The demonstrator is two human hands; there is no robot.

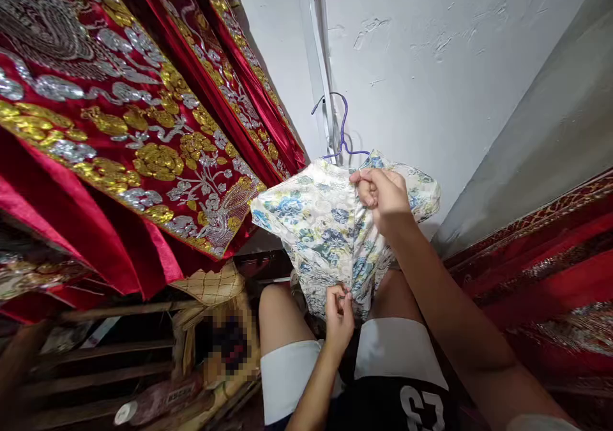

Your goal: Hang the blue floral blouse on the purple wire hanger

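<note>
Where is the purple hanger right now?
In the head view, the purple hanger is above centre at the pale wall strip, up and left of the right hand, its lower part disappearing into the floral garment.

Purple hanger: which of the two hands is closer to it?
The right hand, at the neckline of the floral garment; the left hand is much lower.

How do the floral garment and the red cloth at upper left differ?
The floral garment is pale with blue flowers; the red cloth has gold and silver decoration. The left hand and right hand touch the floral garment; neither touches the red cloth. Both are patterned.
</note>
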